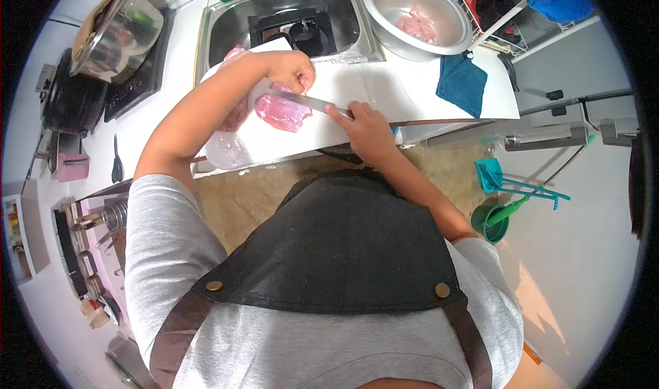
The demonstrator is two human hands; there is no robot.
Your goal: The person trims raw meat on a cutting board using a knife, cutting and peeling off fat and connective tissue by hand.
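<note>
A piece of pink raw meat (282, 113) lies on the white board (333, 80) on the counter. My right hand (366, 129) is closed around the handle of a knife (302, 100), whose blade lies across the upper part of the meat. My left hand (292, 72) is curled at the top edge of the meat, just above the blade, with its fingers pressed together; what they grip is too small to make out. More raw meat (235, 116) lies to the left, partly hidden under my left forearm, beside a clear plastic bag (226, 149).
Behind the board is a sink (230, 28). A metal bowl (378, 24) with meat pieces stands at its right, near a teal cloth (461, 85). On the left are a steel pot (137, 35) and black scissors (117, 161). A dish rack (511, 46) is at the right.
</note>
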